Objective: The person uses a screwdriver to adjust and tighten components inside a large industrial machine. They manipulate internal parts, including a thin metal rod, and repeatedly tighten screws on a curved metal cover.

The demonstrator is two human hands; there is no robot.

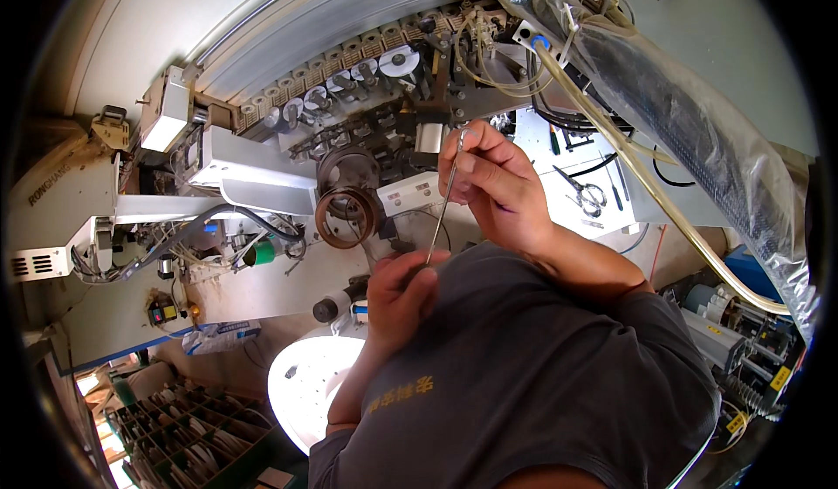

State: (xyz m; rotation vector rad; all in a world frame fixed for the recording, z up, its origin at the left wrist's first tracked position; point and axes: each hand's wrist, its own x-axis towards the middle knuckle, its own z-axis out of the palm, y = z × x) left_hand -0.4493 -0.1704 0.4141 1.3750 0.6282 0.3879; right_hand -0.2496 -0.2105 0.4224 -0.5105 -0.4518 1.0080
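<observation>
Both hands pinch thin metal rod [441, 214]: right hand [493, 184] top, left hand [400, 293] apparently bottom, before machine [349, 140].

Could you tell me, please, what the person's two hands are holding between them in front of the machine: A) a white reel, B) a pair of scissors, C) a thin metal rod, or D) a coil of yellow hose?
C: a thin metal rod runs from the right hand above down to the left hand, gripped by the fingers of both, while the scissors lie untouched on the bench beyond.

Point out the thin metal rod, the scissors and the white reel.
thin metal rod [441, 212], head view, middle of its shaft.
scissors [587, 196], head view, at the handles.
white reel [312, 382], head view, its flat face.
</observation>
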